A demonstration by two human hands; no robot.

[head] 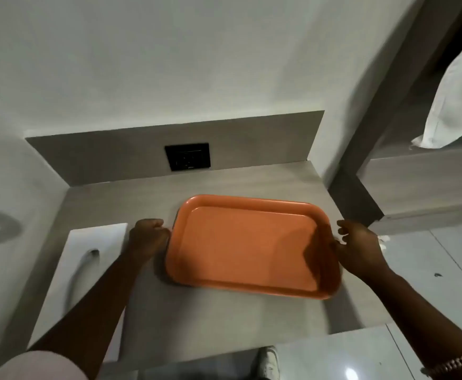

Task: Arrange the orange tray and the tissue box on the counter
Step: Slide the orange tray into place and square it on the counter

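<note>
The orange tray (251,245) lies flat and empty on the grey counter (210,316), a little right of the middle. My left hand (147,237) is curled against the tray's left rim and seems to grip it. At the tray's right rim, my right hand (358,248) has its fingers spread and only the thumb touching the edge. The white tissue box (101,237) with an oval slot lies flat at the counter's left side, partly hidden by my left forearm.
A black wall socket (187,156) sits in the grey backsplash behind the tray. Walls close off the counter at the back and left. Its right end drops to a glossy tiled floor (430,270). A white pillow (454,105) shows at the upper right.
</note>
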